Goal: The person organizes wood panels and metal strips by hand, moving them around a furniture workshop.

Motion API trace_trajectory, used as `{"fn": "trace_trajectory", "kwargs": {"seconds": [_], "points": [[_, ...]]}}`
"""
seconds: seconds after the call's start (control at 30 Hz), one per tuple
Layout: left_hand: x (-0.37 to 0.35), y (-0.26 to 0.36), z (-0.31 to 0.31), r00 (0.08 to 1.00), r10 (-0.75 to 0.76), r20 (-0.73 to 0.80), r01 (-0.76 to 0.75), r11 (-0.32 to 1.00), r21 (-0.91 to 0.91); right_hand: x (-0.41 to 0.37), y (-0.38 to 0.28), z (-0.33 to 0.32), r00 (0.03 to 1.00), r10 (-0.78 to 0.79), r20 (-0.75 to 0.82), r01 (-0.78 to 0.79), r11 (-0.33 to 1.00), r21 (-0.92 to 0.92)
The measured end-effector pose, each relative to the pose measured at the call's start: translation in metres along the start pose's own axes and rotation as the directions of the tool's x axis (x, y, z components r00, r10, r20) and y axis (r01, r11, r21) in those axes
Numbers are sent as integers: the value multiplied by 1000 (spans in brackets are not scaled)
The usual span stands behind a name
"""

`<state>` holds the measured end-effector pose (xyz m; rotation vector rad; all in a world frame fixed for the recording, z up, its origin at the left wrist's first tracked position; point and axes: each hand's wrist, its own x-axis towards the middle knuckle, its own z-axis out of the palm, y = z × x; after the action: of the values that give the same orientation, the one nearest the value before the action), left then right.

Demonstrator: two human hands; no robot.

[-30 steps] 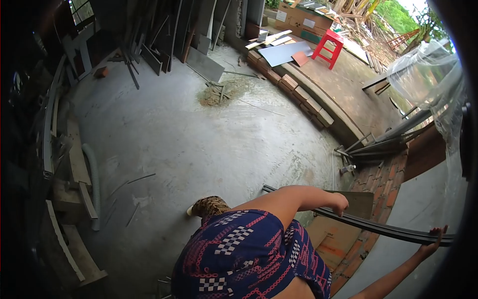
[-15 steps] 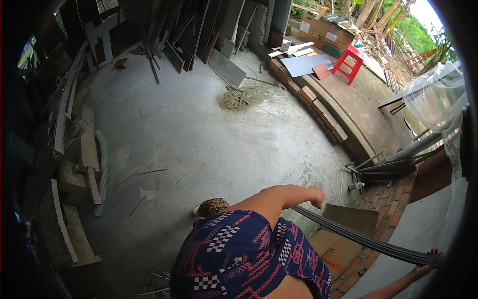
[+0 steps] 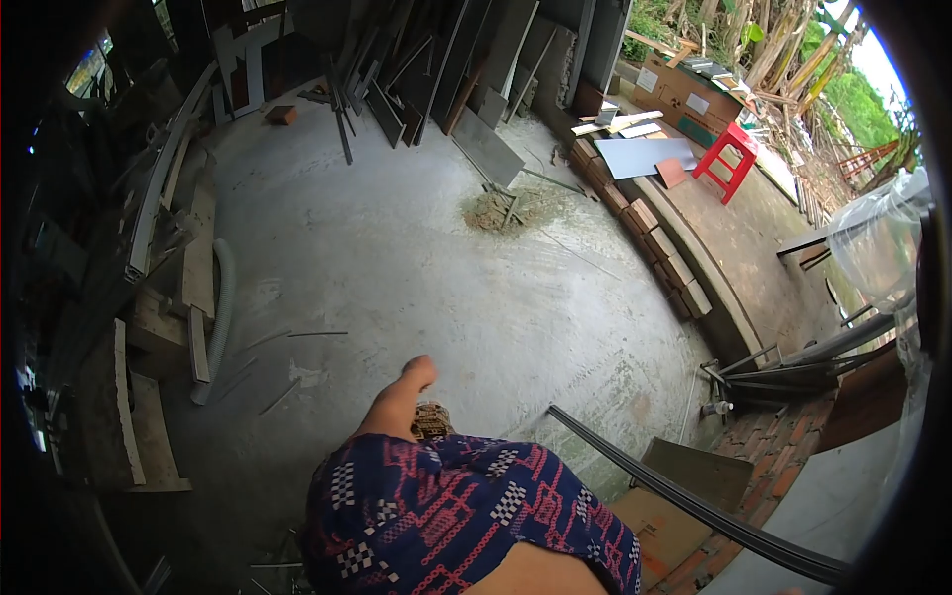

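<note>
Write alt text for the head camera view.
The person's left hand hangs empty over the concrete floor, apart from a long dark metal strip slanting across the lower right. A red stool stands beyond a brick row.

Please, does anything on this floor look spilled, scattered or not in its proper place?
Yes. A heap of sandy debris lies in the open on the concrete floor, and thin rods lie scattered loose near the grey hose. The long dark strip juts slantwise over the floor.

The cloth is navy with red-and-white checks, the strip black, the stool red.
</note>
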<state>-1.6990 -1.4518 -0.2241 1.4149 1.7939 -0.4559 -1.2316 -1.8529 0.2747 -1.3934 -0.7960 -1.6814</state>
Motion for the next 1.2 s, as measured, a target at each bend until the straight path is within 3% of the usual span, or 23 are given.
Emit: {"fn": "trace_trajectory", "kwargs": {"seconds": [0.03, 0.07, 0.17, 0.23, 0.27, 0.33, 0.4, 0.47, 0.53, 0.63, 0.67, 0.7, 0.73, 0.77, 0.8, 0.83, 0.9, 0.93, 1.0, 1.03, 1.07, 1.13, 1.2], "points": [[-20, -25, -16, 992, -126, -6, 125, 990, -60, -7, -14, 19, 999, 20, 30, -24, 990, 142], [-15, -61, -15, 991, -130, 0, 130, 991, 11, -18, -23, 33, 997, 37, 64, -54, 958, 280], [-37, -126, -5, 950, -311, -32, 290, 915, -282, -73, 7, 79, 913, 93, 398, -243, 905, 348], [-47, -149, 2, 968, -250, 10, 234, 890, -391, -99, -33, 111, 759, 318, 569, -531, 808, 257], [-49, -153, 4, 966, -257, 4, 234, 871, -431, -112, -64, 130, 603, 510, 613, -720, 679, 142], [-41, -156, 5, 971, -235, -36, 189, 858, -478, -149, -88, 160, 535, 495, 684, -756, 643, 126], [-19, -159, -7, 980, -170, -108, 96, 867, -489, -179, -128, 191, 579, 367, 728, -669, 724, 168], [8, -153, -39, 978, -124, -170, 13, 843, -538, -167, -222, 215, 336, 473, 814, -840, 542, 32], [29, -139, -75, 972, -89, -219, -62, 800, -597, -187, -290, 248, 507, 308, 805, -742, 631, 226], [65, -96, -140, 961, 8, -278, -222, 624, -749, -204, -408, 276, 385, 115, 916, -870, 376, 319], [68, -71, -163, 956, 48, -291, -278, 473, -836, -221, -440, 284, 329, 32, 944, -900, 312, 304], [62, -46, -195, 986, 125, -114, -153, 372, -916, -231, -476, 286, 314, -92, 945, -906, 269, 327], [74, -29, -216, 962, 272, 25, -52, 273, -961, -252, -507, 289, 359, -229, 905, -808, 410, 424], [67, 0, -237, 937, 336, 90, 13, 224, -975, -232, -554, 283, 446, -380, 810, -697, 420, 581], [73, 18, -250, 818, 549, 170, 102, 152, -983, -235, -589, 281, 497, -520, 695, -644, 316, 697], [61, 45, -255, 710, 701, -69, -79, -19, -997, -239, -620, 276, 462, -662, 590, -524, 333, 784], [38, 65, -271, 518, 807, -282, -124, -255, -959, -264, -668, 266, 401, -789, 466, -438, 282, 854], [32, 68, -280, 492, 829, -266, -23, -293, -956, -283, -681, 268, 366, -842, 397, -374, 258, 891], [28, 76, -298, 432, 868, -246, 179, -349, -920, -317, -677, 292, 332, -915, 229, -386, 90, 918], [30, 79, -306, 398, 886, -237, 280, -363, -889, -338, -672, 309, 381, -901, 208, -457, 13, 890], [34, 77, -317, 402, 897, -183, 359, -339, -870, -346, -661, 322, 344, -909, 234, -496, 36, 868], [41, 73, -339, 407, 910, -74, 512, -295, -807, -378, -638, 353, 238, -896, 376, -428, 251, 868], [48, 60, -373, 369, 924, -103, 404, -259, -877, -426, -599, 386, -133, -775, 618, -623, 551, 556]]}}
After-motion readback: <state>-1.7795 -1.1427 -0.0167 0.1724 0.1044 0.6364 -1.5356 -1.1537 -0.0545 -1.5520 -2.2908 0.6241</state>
